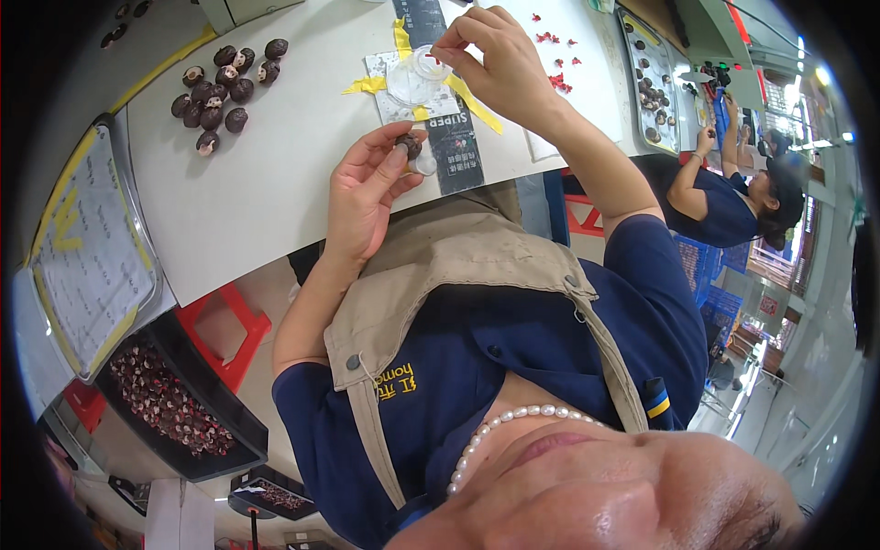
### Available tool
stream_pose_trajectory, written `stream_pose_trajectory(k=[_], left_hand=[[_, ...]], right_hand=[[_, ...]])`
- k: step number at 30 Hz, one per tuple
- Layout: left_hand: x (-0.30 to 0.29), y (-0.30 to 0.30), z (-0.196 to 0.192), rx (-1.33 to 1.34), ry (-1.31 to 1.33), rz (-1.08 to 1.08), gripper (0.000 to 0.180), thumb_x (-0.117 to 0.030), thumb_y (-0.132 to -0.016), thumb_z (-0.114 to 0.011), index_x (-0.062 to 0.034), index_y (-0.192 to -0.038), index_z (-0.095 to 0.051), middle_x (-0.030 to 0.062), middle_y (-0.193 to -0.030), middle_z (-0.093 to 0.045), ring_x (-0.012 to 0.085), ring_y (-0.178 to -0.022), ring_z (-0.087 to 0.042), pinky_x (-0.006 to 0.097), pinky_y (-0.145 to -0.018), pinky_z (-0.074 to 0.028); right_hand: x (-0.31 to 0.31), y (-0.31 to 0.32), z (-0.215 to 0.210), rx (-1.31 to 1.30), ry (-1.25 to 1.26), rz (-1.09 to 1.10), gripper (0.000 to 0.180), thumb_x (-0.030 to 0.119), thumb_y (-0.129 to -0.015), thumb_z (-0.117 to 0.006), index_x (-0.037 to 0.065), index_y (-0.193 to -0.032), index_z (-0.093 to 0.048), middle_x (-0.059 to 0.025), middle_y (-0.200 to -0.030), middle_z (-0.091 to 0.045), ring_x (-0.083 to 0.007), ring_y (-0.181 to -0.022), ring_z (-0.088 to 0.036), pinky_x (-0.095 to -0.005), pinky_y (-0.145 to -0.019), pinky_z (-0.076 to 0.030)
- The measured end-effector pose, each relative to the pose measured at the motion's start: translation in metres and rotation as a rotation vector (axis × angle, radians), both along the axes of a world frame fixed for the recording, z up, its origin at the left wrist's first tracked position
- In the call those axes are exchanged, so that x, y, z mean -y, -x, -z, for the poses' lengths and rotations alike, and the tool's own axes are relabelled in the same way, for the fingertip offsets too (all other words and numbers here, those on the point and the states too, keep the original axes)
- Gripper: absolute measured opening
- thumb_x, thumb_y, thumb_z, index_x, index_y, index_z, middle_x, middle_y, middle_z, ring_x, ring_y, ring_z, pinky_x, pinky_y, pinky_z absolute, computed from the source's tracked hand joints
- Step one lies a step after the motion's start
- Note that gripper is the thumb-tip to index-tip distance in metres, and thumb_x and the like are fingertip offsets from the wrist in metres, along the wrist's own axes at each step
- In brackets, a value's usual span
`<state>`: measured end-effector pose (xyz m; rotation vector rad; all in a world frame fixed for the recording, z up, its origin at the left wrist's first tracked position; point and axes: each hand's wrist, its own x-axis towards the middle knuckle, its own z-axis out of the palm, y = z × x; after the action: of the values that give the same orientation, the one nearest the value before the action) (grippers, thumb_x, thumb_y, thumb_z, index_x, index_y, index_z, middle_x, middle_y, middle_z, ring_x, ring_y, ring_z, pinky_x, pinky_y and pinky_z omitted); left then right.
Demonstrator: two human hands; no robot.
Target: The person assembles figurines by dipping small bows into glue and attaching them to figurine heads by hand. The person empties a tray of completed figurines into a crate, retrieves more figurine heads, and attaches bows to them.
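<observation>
My left hand (367, 188) is closed around a small dark brown ball (409, 145), held between thumb and fingers over the table's near edge. It resembles the dark balls with pale patches, like tiny doll heads (211, 117), grouped at the left of the table. My right hand (500, 64) is in a pinch at the rim of a clear round dish (410, 84). A tiny red piece (436, 60) shows at its fingertips. Yellow tape (367, 85) surrounds the dish. A small whitish round thing (423, 163) is beside my left fingers, partly hidden.
Small red pieces (560, 83) are scattered on a white sheet at the right. Beyond stands a tray of dark balls (653, 96). A yellow-edged tray (92, 247) and a black bin of dark and red pieces (170, 403) are at the left. Another person (733, 202) works at far right.
</observation>
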<state>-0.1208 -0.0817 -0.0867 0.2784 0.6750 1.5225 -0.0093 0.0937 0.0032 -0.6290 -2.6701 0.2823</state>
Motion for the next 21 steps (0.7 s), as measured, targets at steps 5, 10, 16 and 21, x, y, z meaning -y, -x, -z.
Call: stream_pose_trajectory(k=[5,10,16,21], left_hand=[[0.001,0.008,0.001,-0.019,-0.019,0.038,0.030,-0.007,-0.090,-0.052,-0.0028,-0.119,-0.051,0.0110,-0.112,-0.060,0.0079,-0.091,-0.059,0.019,-0.072,-0.052],[-0.006,0.001,-0.001,-0.035,0.010,0.016,0.030,-0.009,-0.089,-0.054,-0.0039,-0.119,-0.052,0.0090,-0.111,-0.060,0.0070,-0.091,-0.058,0.019,-0.071,-0.051],[-0.020,-0.010,-0.006,-0.010,0.003,-0.010,0.032,-0.008,-0.088,-0.056,-0.0048,-0.120,-0.052,0.0077,-0.113,-0.059,0.0076,-0.094,-0.057,0.020,-0.074,-0.050],[-0.036,-0.025,-0.014,0.002,0.033,-0.045,0.033,-0.006,-0.088,-0.056,-0.0038,-0.121,-0.051,0.0080,-0.113,-0.059,0.0081,-0.095,-0.057,0.020,-0.075,-0.050]], right_hand=[[0.003,0.010,-0.002,-0.024,0.003,-0.016,0.007,0.005,-0.072,-0.063,0.004,-0.071,-0.056,-0.0095,-0.074,-0.054,-0.0293,-0.076,-0.050,-0.0381,-0.070,-0.041],[-0.005,0.004,-0.007,-0.031,-0.070,-0.110,0.005,0.005,-0.073,-0.062,0.004,-0.073,-0.057,-0.0095,-0.075,-0.055,-0.0286,-0.078,-0.051,-0.0376,-0.071,-0.041],[-0.008,-0.005,-0.030,-0.142,0.198,-0.056,0.005,0.005,-0.077,-0.062,0.003,-0.075,-0.058,-0.0093,-0.074,-0.055,-0.0272,-0.076,-0.051,-0.0362,-0.069,-0.041],[-0.018,-0.026,0.000,-0.238,0.370,0.014,0.010,0.013,-0.081,-0.066,0.004,-0.083,-0.065,-0.0023,-0.081,-0.061,-0.0122,-0.075,-0.053,-0.0261,-0.066,-0.040]])
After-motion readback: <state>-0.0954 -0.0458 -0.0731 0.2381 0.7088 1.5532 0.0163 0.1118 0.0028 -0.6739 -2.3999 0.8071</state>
